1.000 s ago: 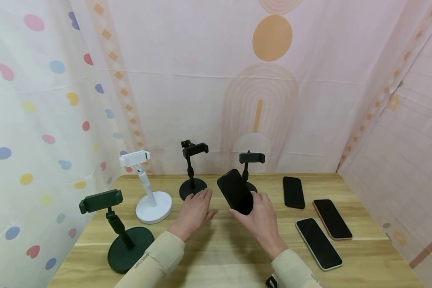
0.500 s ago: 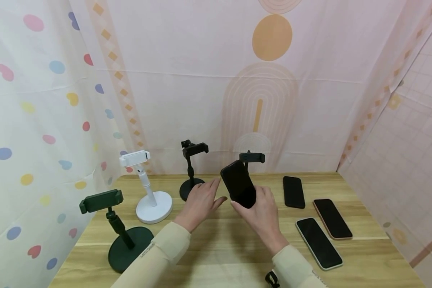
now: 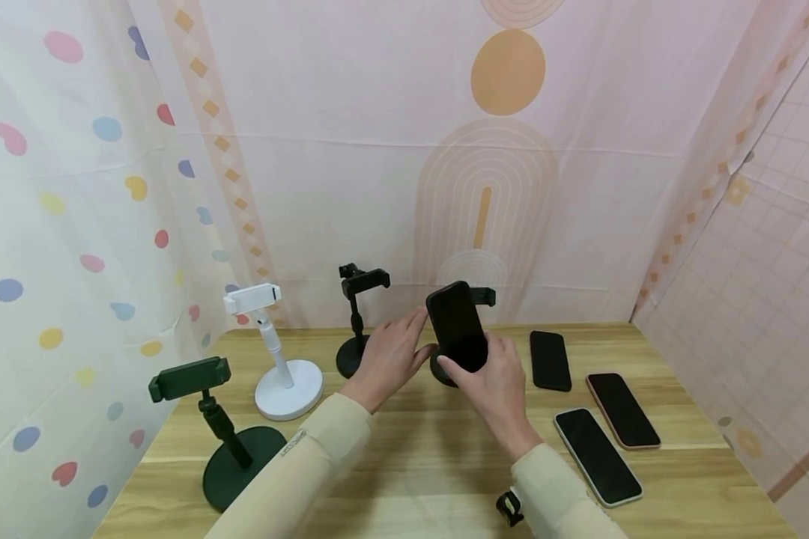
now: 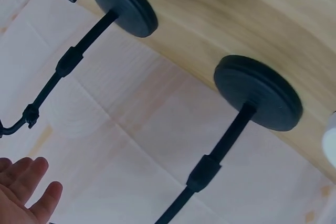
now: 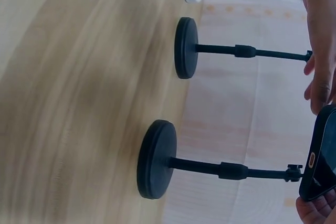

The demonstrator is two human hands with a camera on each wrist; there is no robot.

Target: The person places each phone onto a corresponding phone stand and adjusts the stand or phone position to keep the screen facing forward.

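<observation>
On the light wooden table (image 3: 404, 464), behind the hands, stands the black round-based phone stand (image 3: 445, 370). The right hand (image 3: 495, 382) grips the flat black smartphone (image 3: 456, 326) low, upright before its clamp. The left hand (image 3: 391, 355) hovers beside, fingers straight, empty. The glass looks slippery and fragile; the edges seem the safest hold.

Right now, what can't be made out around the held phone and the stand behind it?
- Stand clamp: head view, mostly hidden behind the phone.
- Contact between phone and clamp: unclear in every view.
- Right hand: right wrist view shows only fingers, cut by the edge.
</observation>
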